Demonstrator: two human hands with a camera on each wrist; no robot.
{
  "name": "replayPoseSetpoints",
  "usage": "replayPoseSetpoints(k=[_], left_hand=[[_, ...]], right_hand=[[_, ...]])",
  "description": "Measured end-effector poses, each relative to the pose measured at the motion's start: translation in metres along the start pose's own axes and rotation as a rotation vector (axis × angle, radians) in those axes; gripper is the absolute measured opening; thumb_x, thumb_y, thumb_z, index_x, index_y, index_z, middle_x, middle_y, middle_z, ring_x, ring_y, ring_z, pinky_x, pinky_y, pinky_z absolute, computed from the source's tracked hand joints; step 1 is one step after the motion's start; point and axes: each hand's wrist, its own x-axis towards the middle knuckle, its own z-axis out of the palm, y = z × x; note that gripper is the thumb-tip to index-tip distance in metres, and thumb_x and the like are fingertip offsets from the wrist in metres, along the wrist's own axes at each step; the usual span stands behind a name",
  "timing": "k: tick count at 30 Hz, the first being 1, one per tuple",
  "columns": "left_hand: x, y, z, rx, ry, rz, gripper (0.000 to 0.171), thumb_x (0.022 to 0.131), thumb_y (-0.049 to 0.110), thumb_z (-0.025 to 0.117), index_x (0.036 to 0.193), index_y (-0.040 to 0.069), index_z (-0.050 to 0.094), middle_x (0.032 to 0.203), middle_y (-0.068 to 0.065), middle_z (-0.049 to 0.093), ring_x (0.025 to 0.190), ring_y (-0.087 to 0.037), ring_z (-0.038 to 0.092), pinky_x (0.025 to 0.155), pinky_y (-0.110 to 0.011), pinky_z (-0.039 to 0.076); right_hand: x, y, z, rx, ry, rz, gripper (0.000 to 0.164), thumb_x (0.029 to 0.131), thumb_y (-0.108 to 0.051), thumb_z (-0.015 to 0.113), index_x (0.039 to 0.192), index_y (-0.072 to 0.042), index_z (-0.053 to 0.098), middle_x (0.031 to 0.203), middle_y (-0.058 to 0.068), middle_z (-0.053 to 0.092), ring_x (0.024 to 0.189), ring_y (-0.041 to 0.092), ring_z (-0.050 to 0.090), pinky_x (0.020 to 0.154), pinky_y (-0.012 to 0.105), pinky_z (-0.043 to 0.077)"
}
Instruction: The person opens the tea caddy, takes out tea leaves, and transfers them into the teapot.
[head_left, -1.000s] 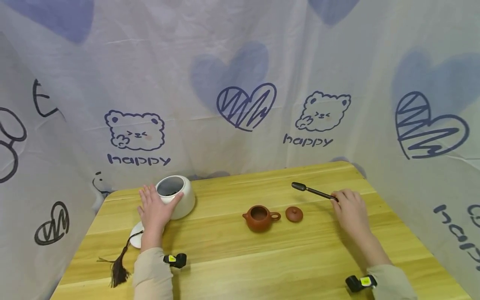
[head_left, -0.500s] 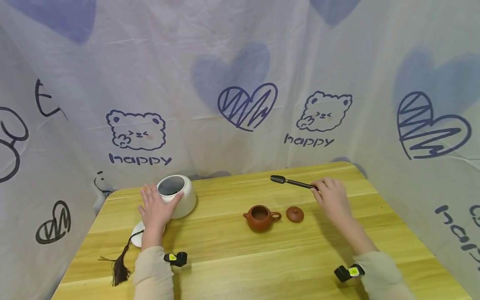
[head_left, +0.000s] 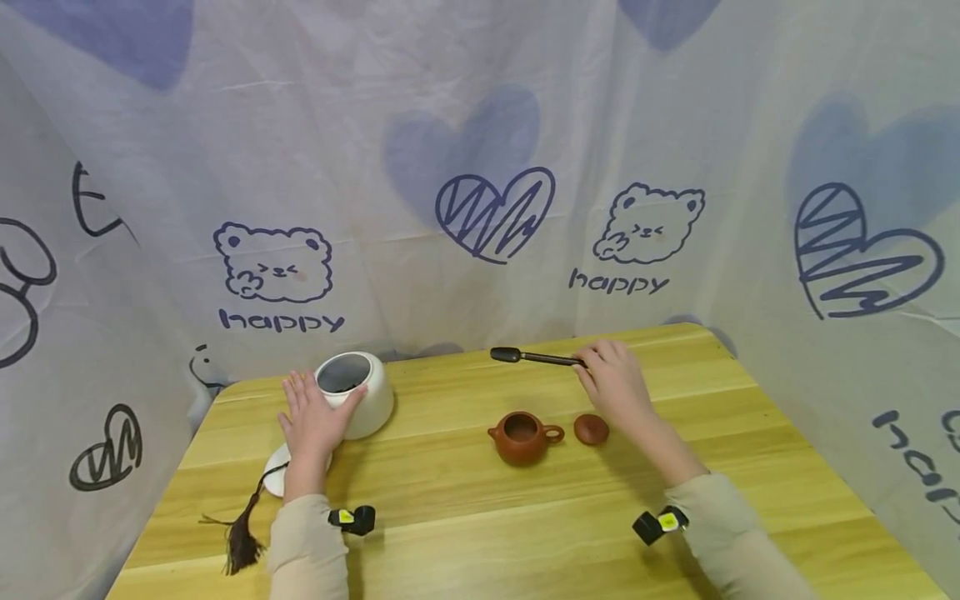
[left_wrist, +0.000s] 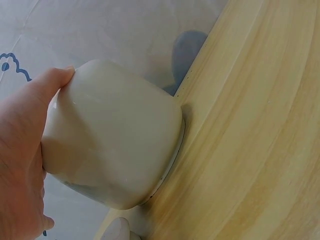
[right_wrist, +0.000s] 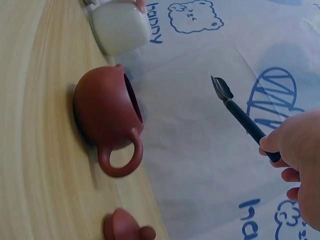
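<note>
My left hand (head_left: pixel 315 425) holds a white jar (head_left: pixel 375 404) at the table's back left, thumb at its rim and fingers spread along its near side. Dark bits show inside its mouth; in the left wrist view the jar (left_wrist: pixel 120 135) stands on its base. A small black tea scoop (right_wrist: pixel 245 117) is pinched by its handle end in my right hand (head_left: pixel 618 387), raised over the table, its head pointing left. Below it sit a reddish-brown clay teapot (head_left: pixel 520 446), lidless with spout to the left, and its round lid (head_left: pixel 592 430), beside the teapot's handle.
A white jar lid (head_left: pixel 274 477) with a dark tassel (head_left: pixel 243 542) lies on the wooden table (head_left: pixel 480 533), partly under my left wrist. A patterned cloth (head_left: pixel 360 125) hangs behind the table and along both sides.
My right hand has carried the tea scoop leftward, from right of the teapot lid to above the teapot. My left hand stays on the jar.
</note>
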Motion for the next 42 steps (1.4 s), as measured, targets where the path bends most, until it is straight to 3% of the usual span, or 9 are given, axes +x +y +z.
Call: replayPoseSetpoints(k=[17,27,37,42], left_hand=[[0.001,0.0,-0.003,0.022,-0.008,0.008,0.119,0.082,0.08,0.044,0.155,0.003,-0.009,0.159,-0.014,-0.025,0.149,-0.034,-0.022,0.113,-0.072,-0.006],[0.001,-0.001,-0.004,0.044,-0.012,0.011,0.121,0.081,0.083,0.043,0.155,0.004,-0.01,0.16,-0.014,-0.025,0.149,-0.036,-0.021,0.113,-0.072,-0.008],[-0.001,0.0,-0.006,0.061,-0.027,0.012,0.121,0.082,0.082,0.043,0.154,0.003,-0.015,0.159,-0.015,-0.027,0.148,-0.035,-0.024,0.113,-0.072,-0.01],[-0.003,0.003,-0.008,0.058,-0.027,0.004,0.121,0.083,0.08,0.044,0.153,0.002,-0.016,0.159,-0.017,-0.026,0.148,-0.035,-0.024,0.113,-0.071,-0.01]], right_hand=[[0.044,-0.056,0.025,0.023,-0.083,-0.074,0.019,0.095,-0.018,0.062,0.11,-0.009,0.069,0.104,0.009,0.063,0.095,0.027,0.053,0.086,0.043,0.044],[0.07,-0.087,0.036,0.039,-0.079,-0.156,0.019,0.096,-0.02,0.061,0.109,-0.009,0.069,0.105,0.007,0.064,0.099,0.025,0.055,0.09,0.042,0.048],[0.096,-0.115,0.053,-0.05,-0.067,-0.267,0.018,0.098,-0.024,0.058,0.106,-0.011,0.069,0.1,0.004,0.062,0.095,0.022,0.054,0.085,0.037,0.048],[0.11,-0.128,0.064,-0.117,-0.112,-0.284,0.021,0.1,-0.027,0.054,0.109,-0.014,0.069,0.103,0.002,0.061,0.098,0.021,0.054,0.083,0.035,0.049]])
